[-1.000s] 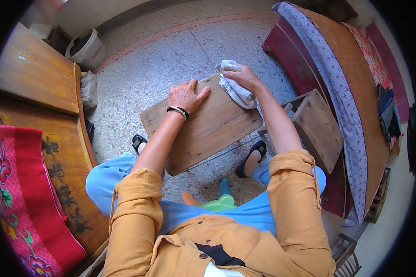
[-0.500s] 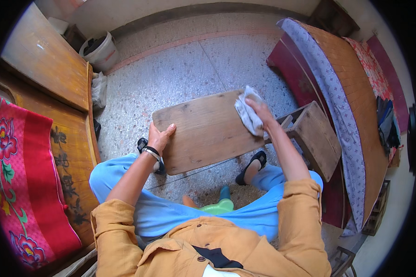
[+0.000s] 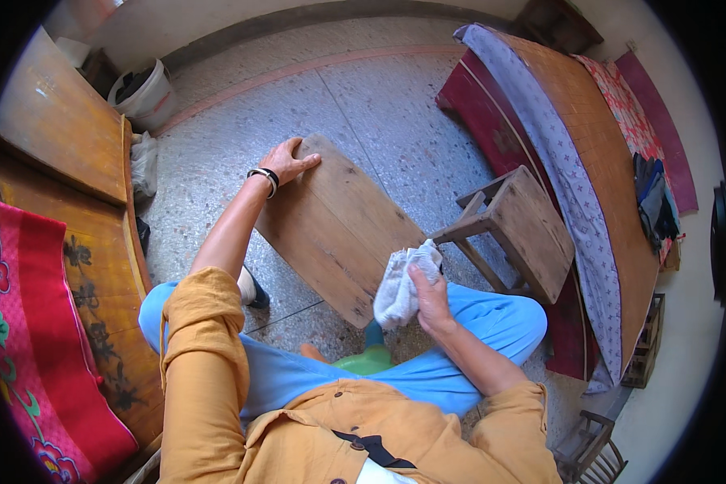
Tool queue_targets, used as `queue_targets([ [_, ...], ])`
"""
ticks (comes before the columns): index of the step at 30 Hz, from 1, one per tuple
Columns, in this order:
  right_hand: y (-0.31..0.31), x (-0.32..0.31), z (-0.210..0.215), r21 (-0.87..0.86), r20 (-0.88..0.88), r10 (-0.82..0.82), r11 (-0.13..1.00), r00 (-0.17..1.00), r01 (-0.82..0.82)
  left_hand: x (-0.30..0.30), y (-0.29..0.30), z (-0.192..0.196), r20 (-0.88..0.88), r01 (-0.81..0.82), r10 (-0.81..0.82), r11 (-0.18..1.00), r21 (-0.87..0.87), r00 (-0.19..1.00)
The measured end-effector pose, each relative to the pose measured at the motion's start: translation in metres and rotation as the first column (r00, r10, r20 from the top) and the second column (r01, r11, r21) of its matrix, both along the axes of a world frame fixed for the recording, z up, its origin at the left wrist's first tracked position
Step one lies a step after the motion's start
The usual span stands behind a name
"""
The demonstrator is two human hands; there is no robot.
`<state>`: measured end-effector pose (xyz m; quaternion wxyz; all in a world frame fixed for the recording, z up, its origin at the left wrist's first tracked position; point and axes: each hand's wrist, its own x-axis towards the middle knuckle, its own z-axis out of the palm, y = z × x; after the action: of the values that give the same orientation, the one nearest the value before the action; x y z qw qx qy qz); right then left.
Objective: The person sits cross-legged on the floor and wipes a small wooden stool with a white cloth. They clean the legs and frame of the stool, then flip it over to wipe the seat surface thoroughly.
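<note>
A worn wooden board [image 3: 343, 222] with rounded corners lies slantwise in front of me, one end far left, the other near my lap. What supports it from below is hidden. My left hand [image 3: 286, 164] grips its far corner, thumb on top and fingers over the edge. In my right hand [image 3: 431, 298] is a bunched white cloth [image 3: 397, 290], held at the board's near right end. My fingers wrap round the cloth. Between my legs shows part of a green plastic stool [image 3: 367, 361].
A wooden stool [image 3: 532, 234] lies tipped at the right against a bed [image 3: 577, 153] with a patterned sheet. Left stands a wooden cabinet [image 3: 64, 121] with a red floral cloth [image 3: 64, 323] nearby. A white bucket [image 3: 147, 98] sits far left; a small chair [image 3: 593, 448] is lower right.
The board has turned clockwise, its left end swinging away from me and its right end coming nearer. My left hand has moved farther out; my right hand with the cloth has come closer.
</note>
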<state>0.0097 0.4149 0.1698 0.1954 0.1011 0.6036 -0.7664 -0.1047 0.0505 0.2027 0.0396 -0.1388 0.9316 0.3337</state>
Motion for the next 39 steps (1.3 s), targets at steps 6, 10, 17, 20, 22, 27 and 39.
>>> queue_targets([
  [6,0.02,-0.04,0.068,0.354,-0.378,-0.089,0.906,0.922,0.233,0.032,0.056,-0.016,-0.08,-0.062,0.032,0.911,-0.408,0.996],
  [10,-0.025,-0.112,0.071,0.678,-0.118,0.553,0.652,0.825,-0.34,0.046,0.059,-0.026,-0.208,-0.11,0.008,0.869,-0.483,0.978],
  [17,-0.184,-0.201,0.046,0.759,-0.348,0.712,0.595,0.61,-0.262,0.039,0.059,-0.024,-0.265,-0.138,0.006,0.866,-0.481,0.964],
  [20,-0.205,-0.212,0.042,0.717,-0.402,0.709,0.637,0.579,-0.282,0.038,0.054,-0.036,-0.295,-0.161,0.018,0.868,-0.47,0.955],
  [22,-0.195,-0.207,0.044,0.762,-0.304,0.785,0.541,0.54,-0.357,0.042,0.05,-0.037,-0.288,-0.165,0.022,0.859,-0.484,0.957],
  [27,-0.07,-0.147,0.063,0.723,-0.148,0.822,0.469,0.55,-0.507,0.044,0.053,-0.042,-0.305,-0.197,0.048,0.855,-0.479,0.951],
  [39,-0.046,-0.168,0.044,0.512,0.044,0.787,0.512,0.616,-0.69,0.114,0.073,-0.016,-0.327,-0.408,0.279,0.794,-0.45,0.903],
])
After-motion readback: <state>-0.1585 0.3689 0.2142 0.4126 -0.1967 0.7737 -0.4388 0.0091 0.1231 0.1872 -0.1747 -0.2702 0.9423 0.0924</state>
